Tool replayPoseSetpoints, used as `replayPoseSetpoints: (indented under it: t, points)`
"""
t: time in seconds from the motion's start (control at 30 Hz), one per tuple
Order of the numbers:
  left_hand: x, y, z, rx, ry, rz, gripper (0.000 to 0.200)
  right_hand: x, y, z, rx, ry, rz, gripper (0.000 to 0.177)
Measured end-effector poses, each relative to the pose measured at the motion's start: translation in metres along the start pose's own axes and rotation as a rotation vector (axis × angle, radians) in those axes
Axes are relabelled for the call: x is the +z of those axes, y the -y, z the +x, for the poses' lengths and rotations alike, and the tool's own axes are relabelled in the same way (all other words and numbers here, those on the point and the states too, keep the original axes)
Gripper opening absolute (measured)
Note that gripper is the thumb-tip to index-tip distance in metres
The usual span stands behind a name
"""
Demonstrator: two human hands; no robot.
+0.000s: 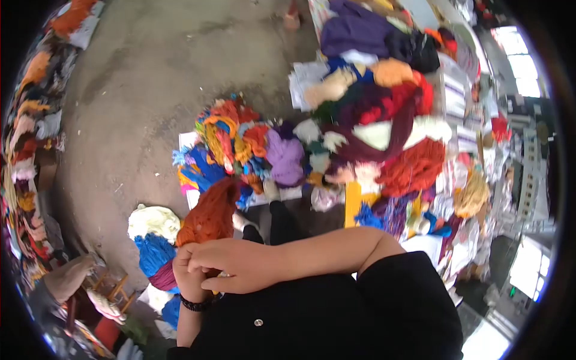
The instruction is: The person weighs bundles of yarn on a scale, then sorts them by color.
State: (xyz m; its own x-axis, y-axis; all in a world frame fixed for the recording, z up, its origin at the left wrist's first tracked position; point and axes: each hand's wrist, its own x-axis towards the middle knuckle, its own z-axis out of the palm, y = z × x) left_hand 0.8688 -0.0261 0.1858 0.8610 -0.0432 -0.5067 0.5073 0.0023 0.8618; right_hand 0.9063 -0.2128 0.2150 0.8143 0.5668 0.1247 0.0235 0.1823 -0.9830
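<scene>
My right hand [225,264] reaches across my body, its fingers curled over my left hand; what lies between them is hidden. My left hand [187,277], with a dark beaded bracelet at its wrist, is partly covered, and its fingers cannot be made out. A rust-orange yarn bundle [210,213] extends just beyond both hands; whether either grips it is not clear. Close by on the left are a cream yarn bundle [153,223], a blue one [155,253] and a maroon one [163,276].
Beyond my feet, mixed yarn [228,132] and a purple bundle [285,157] lie on the floor. Large heaps, including dark red yarn [414,168], fill the right. A yellow panel [354,207] stands by them. At lower left are another person's arm or leg [69,279] and a wooden frame [114,288].
</scene>
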Motion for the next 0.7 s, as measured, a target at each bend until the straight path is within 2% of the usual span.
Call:
replayPoseSetpoints:
  t: [0.03,0.07,0.13,0.23,0.33,0.43,0.5,0.57,0.6,0.7]
  points:
    - [0.006,-0.005,-0.001,-0.030,-0.020,-0.002,0.003,-0.003,0.000,-0.004,0.009,-0.008,0.028,0.025]
    - [0.010,-0.012,0.001,-0.014,0.006,0.135,0.004,-0.007,0.002,-0.009,0.013,-0.013,0.052,0.025]
    - [0.013,-0.011,0.004,-0.023,0.080,0.111,0.005,-0.013,-0.001,-0.019,0.026,-0.058,0.150,0.023]
    - [0.026,-0.018,0.007,-0.098,0.100,0.143,0.012,-0.017,-0.011,-0.031,-0.066,-0.116,0.145,0.023]
    - [0.038,-0.017,0.011,-0.069,0.130,0.244,0.015,-0.023,-0.018,-0.043,-0.138,-0.216,0.123,0.019]
    - [0.036,-0.010,0.016,-0.049,0.226,0.265,0.016,-0.030,-0.024,-0.057,-0.192,-0.214,0.141,0.021]
    - [0.039,-0.005,0.016,-0.073,0.207,0.360,0.015,-0.034,-0.026,-0.064,-0.009,-0.195,0.240,0.024]
    - [0.045,0.004,0.015,0.024,0.183,0.518,0.013,-0.045,-0.023,-0.073,0.065,-0.169,0.274,0.025]
    - [0.036,0.016,0.014,-0.070,0.186,0.337,0.011,-0.047,-0.022,-0.076,0.142,-0.134,0.304,0.027]
    - [0.039,0.020,0.018,-0.091,0.236,0.316,0.014,-0.038,-0.033,-0.082,0.105,-0.246,0.291,0.025]
